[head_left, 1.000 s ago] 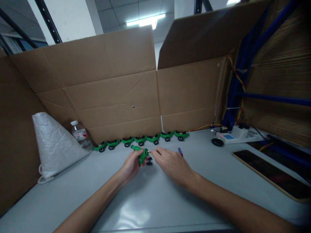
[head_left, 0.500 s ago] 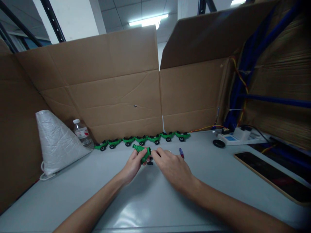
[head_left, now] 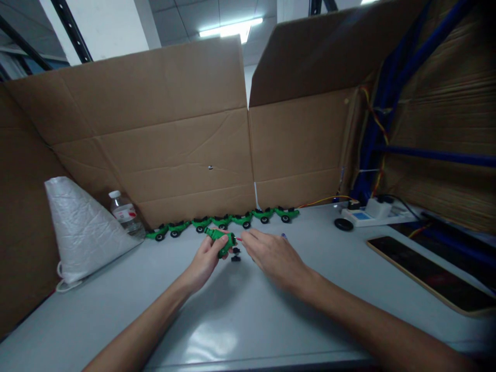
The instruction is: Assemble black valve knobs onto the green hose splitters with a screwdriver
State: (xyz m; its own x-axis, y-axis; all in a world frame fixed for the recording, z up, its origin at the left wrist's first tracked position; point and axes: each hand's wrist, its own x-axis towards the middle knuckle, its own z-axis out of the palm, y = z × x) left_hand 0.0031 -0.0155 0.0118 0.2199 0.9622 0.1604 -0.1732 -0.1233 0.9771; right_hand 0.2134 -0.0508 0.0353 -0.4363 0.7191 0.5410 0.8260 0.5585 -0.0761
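Note:
My left hand (head_left: 205,258) is closed around a green plastic toy vehicle body (head_left: 221,241), thumb on top. In my closed right hand (head_left: 273,256) is a slim red screwdriver (head_left: 239,239), mostly covered by the fingers. Its thin tip meets the right end of the green body, though the exact contact is too small to make out. Just below the green body lie small black parts (head_left: 235,259) on the table. Behind my right hand, the blue end of a small object (head_left: 284,236) shows; the rest is hidden.
Several green toy vehicles (head_left: 222,223) with black wheels line the back of the grey table (head_left: 217,320). A silvery bag (head_left: 83,232) and a water bottle (head_left: 126,214) stand left. On the right are a black ring (head_left: 343,224), a power strip (head_left: 368,217) and a phone (head_left: 430,274).
The view has shifted slightly. My right hand has drawn back a little from the green body, and the red part of the screwdriver now shows. The object behind that hand is more hidden.

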